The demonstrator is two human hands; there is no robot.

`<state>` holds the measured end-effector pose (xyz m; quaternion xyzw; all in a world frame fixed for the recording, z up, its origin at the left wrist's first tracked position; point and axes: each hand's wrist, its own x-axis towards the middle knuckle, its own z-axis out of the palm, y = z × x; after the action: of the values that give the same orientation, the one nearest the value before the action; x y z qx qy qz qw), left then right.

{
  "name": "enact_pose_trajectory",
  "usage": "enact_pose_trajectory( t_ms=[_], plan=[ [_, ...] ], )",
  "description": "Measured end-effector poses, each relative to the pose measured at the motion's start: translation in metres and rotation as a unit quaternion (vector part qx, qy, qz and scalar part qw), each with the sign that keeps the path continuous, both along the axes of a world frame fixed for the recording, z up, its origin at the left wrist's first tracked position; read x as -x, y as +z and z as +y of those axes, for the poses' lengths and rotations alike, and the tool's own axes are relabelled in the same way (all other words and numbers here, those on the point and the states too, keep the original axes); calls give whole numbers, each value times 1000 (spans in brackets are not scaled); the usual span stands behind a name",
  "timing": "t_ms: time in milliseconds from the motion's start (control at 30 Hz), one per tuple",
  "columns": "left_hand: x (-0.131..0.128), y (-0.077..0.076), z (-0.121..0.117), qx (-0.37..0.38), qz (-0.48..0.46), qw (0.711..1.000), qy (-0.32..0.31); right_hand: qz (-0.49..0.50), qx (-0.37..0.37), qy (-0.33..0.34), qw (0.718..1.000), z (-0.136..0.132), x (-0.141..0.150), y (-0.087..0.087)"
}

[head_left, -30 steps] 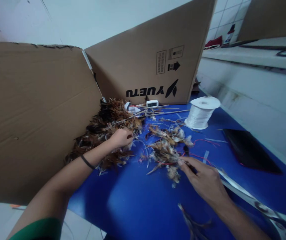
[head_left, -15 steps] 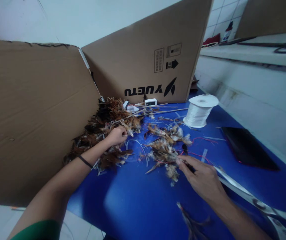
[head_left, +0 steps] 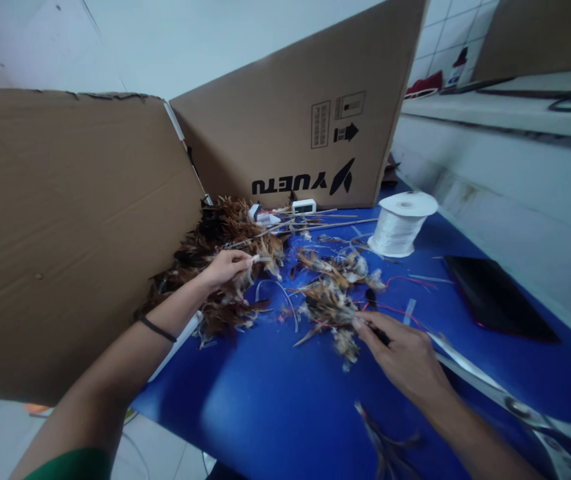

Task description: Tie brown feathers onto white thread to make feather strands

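My left hand [head_left: 226, 268] reaches over the pile of brown feathers [head_left: 225, 310] with finger and thumb pinched. A small whitish strip [head_left: 264, 259] sticks out past the fingertips; its exact kind is too blurred to tell. On the right, my right hand [head_left: 405, 350] is closed, its fingertips at the end of a feather bunch [head_left: 328, 301] in mottled brown and grey. Something black [head_left: 381, 335] shows between those fingers, mostly hidden. Red thread [head_left: 398, 310] runs past the bunch.
Cardboard panels [head_left: 275, 127] stand behind and left of the blue table [head_left: 265, 407]. A white ribbon spool [head_left: 402, 223], a black tablet-like slab [head_left: 500, 297] and large scissors [head_left: 510, 400] lie to the right. Thin sticks [head_left: 325, 227] and a small white device [head_left: 304, 207] are at the back.
My left hand has turned and its fingers have straightened, with the whitish strip now showing at the tips. The right hand stays in place on the feather bunch.
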<state>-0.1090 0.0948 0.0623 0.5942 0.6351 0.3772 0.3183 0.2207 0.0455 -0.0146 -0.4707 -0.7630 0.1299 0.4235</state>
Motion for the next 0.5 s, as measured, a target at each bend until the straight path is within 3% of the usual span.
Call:
enact_pose_trajectory(
  t_ms=[267,500],
  plan=[
    [-9,7,-29,-13,-239,970,40,-4,22,13,1000,0,0,-2],
    [-21,-16,-50,-8,-380,925,24,14,79,48,996,-7,5,-2]
  ],
)
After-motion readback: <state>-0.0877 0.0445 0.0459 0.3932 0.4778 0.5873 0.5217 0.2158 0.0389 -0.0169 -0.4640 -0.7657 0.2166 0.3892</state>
